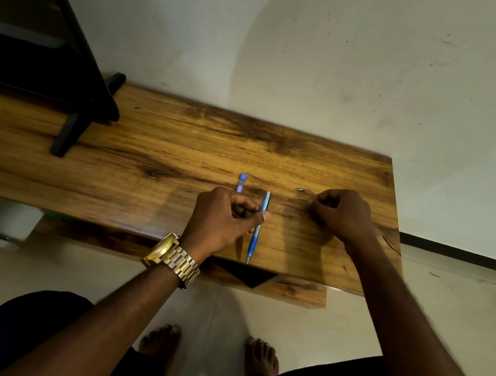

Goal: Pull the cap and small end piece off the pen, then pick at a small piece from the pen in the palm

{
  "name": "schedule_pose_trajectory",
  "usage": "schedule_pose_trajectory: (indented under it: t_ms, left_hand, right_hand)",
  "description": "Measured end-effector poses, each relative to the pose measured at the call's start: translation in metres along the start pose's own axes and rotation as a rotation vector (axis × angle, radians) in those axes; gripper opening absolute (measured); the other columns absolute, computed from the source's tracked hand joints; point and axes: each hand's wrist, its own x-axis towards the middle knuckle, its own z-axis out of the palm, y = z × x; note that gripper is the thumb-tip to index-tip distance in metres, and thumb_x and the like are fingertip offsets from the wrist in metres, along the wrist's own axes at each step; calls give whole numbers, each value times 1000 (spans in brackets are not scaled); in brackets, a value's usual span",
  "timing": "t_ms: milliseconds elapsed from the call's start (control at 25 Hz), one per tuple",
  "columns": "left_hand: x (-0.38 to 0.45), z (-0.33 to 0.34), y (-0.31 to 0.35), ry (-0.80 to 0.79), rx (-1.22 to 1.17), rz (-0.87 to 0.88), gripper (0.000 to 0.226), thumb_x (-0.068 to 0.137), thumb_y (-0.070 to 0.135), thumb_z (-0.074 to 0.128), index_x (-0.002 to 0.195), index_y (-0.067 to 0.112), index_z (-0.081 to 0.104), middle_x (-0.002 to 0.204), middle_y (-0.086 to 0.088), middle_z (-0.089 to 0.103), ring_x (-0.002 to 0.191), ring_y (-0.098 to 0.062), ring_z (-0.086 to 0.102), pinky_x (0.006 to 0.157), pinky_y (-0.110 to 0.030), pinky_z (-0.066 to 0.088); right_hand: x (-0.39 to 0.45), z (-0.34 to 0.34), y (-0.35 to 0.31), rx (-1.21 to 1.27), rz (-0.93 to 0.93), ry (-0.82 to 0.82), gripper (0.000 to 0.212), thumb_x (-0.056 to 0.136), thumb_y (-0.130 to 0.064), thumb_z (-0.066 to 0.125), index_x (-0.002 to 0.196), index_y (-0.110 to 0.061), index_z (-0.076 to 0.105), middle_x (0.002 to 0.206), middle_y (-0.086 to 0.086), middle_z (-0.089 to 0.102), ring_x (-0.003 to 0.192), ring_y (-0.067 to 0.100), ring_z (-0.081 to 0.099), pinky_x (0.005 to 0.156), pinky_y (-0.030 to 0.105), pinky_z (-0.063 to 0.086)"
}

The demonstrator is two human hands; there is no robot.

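While the left hand (225, 216) rests curled on the wooden tabletop (159, 145), a blue pen (258, 226) lies just beside its thumb, touching or nearly touching the thumb tip; whether the fingers actually grip the barrel cannot be told, since they curl inward over something hidden beneath the palm. The pen lies roughly lengthwise toward the person, its metal tip near the table's front edge and its pale clicker end pointing toward the wall. Its barrel is slim, translucent blue plastic with a darker blue grip section low down. Just beyond the left hand's knuckles lies a small blue cap-like piece (241, 183), short and rectangular, partly hidden by the hand.

Well to the right of the pen, the right hand (342, 214) is bunched with fingertips drawn together on the surface, seemingly pinching something too small to make out. A tiny grey metallic piece (301, 189) lies just beside those fingertips, apart from them.

A gold link-bracelet wristwatch (172, 258) circles the left wrist, glossy and faceted. The tabletop is a warm brown plank with dark streaked grain and knots, smooth and slightly shiny. A black angular stand (72, 126) sits at the far left, against a scuffed pale wall (315, 57).
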Motion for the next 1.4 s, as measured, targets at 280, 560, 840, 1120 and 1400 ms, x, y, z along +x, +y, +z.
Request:
schedule_pose_trajectory:
  t_ms: [280, 560, 840, 1120, 1400]
  left_hand:
    - [11, 20, 7, 9, 116, -6, 20, 91, 31, 88, 102, 15, 85, 87, 3, 83, 81, -6, 79, 76, -17, 62]
    - [16, 30, 7, 103, 166, -7, 29, 86, 27, 92, 109, 11, 82, 90, -1, 84, 73, -7, 80, 76, -28, 68]
    - [31, -3, 4, 314, 333, 146, 25, 90, 39, 88, 99, 17, 82, 84, 6, 78, 71, -6, 74, 69, -29, 63]
    - [34, -2, -6, 269, 592, 54, 20, 96, 38, 81, 110, 24, 81, 111, 1, 78, 103, -20, 74, 81, -42, 64]
    - [34, -19, -15, 198, 537, -73, 15, 97, 42, 79, 109, 33, 78, 108, 13, 79, 101, -13, 74, 83, -39, 62]
  right_hand:
    - [3, 1, 4, 250, -6, 185, 10, 100, -28, 78, 104, -19, 81, 91, 5, 81, 78, 19, 75, 68, 33, 62]
    - [3, -15, 4, 456, -86, 320, 12, 107, -27, 68, 108, -20, 78, 93, 2, 80, 73, 14, 71, 68, 32, 56]
    - [-4, -23, 0, 492, -108, 358, 10, 107, -27, 68, 102, -24, 76, 91, 1, 79, 73, 13, 71, 72, 35, 60]
    - [-5, -18, -6, 491, -126, 343, 10, 107, -28, 68, 100, -26, 75, 91, 1, 79, 73, 13, 71, 74, 38, 61]
    - [-6, -15, -8, 488, -135, 329, 10, 107, -26, 69, 104, -20, 77, 90, 2, 78, 73, 14, 70, 73, 35, 58]
